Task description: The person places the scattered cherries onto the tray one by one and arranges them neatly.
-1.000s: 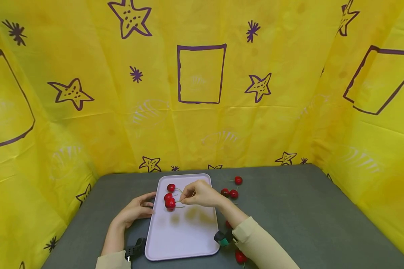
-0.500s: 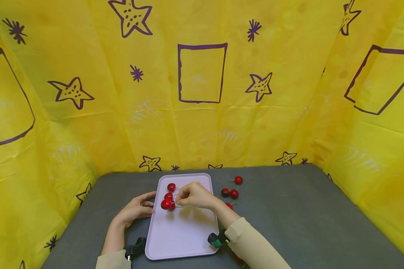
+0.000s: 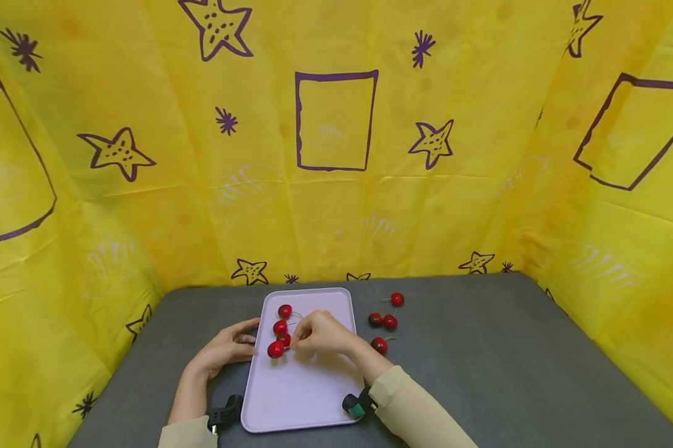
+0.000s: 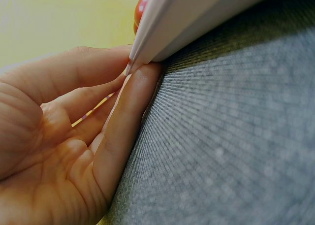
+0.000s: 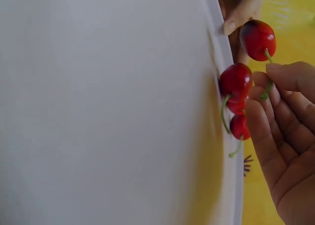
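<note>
My right hand (image 3: 321, 336) pinches a red cherry (image 5: 258, 40) by its green stem between thumb and fingertips. In the head view this cherry hangs low over the left part of the pale lilac tray (image 3: 308, 398). Just beyond it on the tray lie three more cherries, a far one (image 3: 285, 311), a middle one (image 3: 280, 328) and a near one (image 3: 283, 340) partly covered by the held cherry. My left hand (image 3: 227, 350) lies beside the tray's left side, its fingers relaxed. In the left wrist view, its fingertips (image 4: 140, 76) touch the tray's edge.
Right of the tray, several cherries lie on the dark grey table (image 3: 459, 361), among them a far one (image 3: 397, 299) and a near one (image 3: 379, 345). A yellow patterned cloth (image 3: 336, 224) encloses the back and sides. Both wrists wear black straps (image 3: 224, 413).
My right hand has moved left and a little nearer, carrying the cherry toward the front of the row on the tray. The left hand stays at the tray's edge.
</note>
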The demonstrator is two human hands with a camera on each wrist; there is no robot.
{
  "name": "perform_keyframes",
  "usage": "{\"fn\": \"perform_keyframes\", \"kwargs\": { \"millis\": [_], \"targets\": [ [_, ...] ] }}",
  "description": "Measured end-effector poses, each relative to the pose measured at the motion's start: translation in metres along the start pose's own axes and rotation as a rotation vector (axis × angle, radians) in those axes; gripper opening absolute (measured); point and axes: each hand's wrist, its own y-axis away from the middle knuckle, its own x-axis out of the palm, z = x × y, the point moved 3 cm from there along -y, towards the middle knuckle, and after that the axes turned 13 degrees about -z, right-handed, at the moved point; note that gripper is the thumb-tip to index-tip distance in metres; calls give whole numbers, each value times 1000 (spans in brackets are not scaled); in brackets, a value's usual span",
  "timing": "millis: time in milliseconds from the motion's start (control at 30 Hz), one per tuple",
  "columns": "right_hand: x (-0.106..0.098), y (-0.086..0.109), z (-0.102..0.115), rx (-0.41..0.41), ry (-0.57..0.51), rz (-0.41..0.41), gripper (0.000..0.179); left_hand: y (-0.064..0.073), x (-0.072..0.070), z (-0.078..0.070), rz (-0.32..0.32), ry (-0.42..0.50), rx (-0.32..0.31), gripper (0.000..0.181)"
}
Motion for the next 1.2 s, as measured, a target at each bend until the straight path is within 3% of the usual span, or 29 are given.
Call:
{"fn": "perform_keyframes", "kwargs": {
  "millis": [400, 1200],
  "targets": [
    [8, 5, -6, 58, -29, 3, 6, 0, -1, 0, 10, 7, -3, 79],
    [8, 4, -17, 28, 55, 29, 8, -1, -2, 0, 18, 15, -5, 80]
  ]
}}
